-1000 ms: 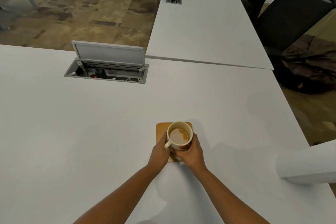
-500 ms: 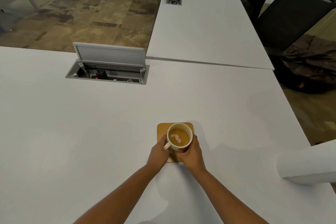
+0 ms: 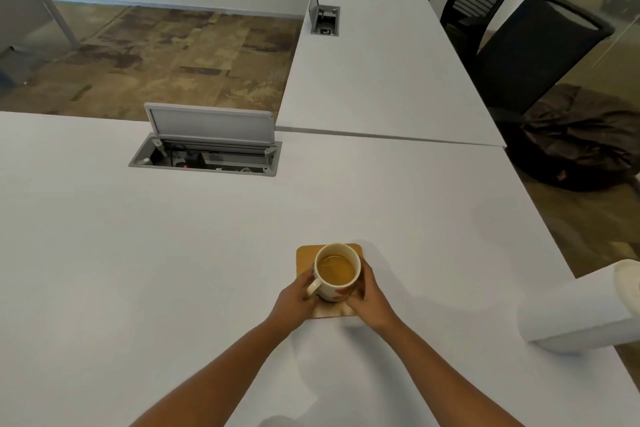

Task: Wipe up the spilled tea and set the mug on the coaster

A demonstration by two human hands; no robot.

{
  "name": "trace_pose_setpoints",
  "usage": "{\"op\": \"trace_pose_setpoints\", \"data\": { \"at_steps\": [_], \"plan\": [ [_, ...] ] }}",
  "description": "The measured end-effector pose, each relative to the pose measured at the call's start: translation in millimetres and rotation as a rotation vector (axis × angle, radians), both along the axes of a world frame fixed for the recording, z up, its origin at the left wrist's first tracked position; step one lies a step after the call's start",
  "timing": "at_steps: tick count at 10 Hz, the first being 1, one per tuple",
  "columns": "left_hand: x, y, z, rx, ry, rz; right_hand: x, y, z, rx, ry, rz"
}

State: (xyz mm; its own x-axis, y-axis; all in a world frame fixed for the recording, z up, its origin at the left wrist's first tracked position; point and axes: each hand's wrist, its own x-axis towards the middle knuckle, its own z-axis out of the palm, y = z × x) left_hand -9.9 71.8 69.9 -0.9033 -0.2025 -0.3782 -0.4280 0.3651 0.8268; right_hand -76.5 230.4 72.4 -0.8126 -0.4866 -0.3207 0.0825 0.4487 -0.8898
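Observation:
A cream mug (image 3: 336,270) holding brown tea stands upright on a square wooden coaster (image 3: 306,255) on the white table (image 3: 173,270). My left hand (image 3: 294,298) is wrapped around the mug's handle side. My right hand (image 3: 369,302) cups the mug's right wall. Both hands hide the mug's lower part and much of the coaster's near edge. I see no spilled tea on the table surface.
A white paper towel roll (image 3: 581,312) lies on its side at the table's right edge. An open cable box (image 3: 204,156) with a raised lid is set into the table farther back. A second white table (image 3: 377,62) and two black chairs (image 3: 533,52) stand beyond.
The mug has stayed on the coaster with both hands around it. The tea surface has settled. My head has tilted up a little, showing more of the room.

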Motion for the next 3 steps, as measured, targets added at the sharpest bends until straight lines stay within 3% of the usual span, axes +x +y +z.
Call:
{"op": "trace_pose_setpoints", "data": {
  "at_steps": [1,2,3],
  "plan": [
    [8.3,-6.0,4.9,0.025,-0.025,-0.052,-9.8,19.9,8.5,0.194,0.088,0.021],
    [9.5,-11.2,15.4,-0.013,0.048,0.013,-32.1,32.8,27.4,0.336,0.297,-0.017],
    [-0.1,-22.0,35.9,-0.351,0.244,0.146,-49.8,36.5,57.2,0.417,0.563,-0.028]
  ]
}}
